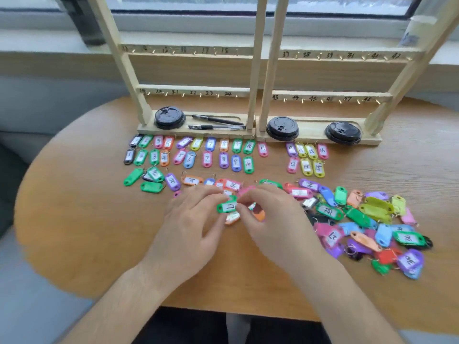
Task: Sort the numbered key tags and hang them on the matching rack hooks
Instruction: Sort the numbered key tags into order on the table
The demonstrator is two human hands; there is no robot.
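Grip first: left hand (188, 219) and right hand (270, 219) both pinched the green tag (228, 207) marked 17, one at each end, label up, just over the worktop (87, 219) at frame centre. Neither grip was released.

Under the fingers lay an orange tag (260, 216) and a pale tag (232, 217), partly hidden, numbers unreadable. Just above the hands sat loose tags (191, 181), some reading in the twenties. Above those, sorted rows (188, 152) ran from 1 to about 11, with a short block (308, 157) of 12 to 16 off to the right. The unsorted pile (372, 224) filled the right of frame, tags overlapping.

Racks (255, 70) stood upper centre, hooks bare as far as shown. Hook label 17 (205, 50) sat on the upper-left bar. Black cup lids (170, 117) and pens (216, 122) were on the rack bases.

Step, as judged: sorting phase, 17 read and about to be placed, hanging not begun. Next move likely calls for laying 17 just right of tag 16 (322, 150), where there was room, one hand letting go first
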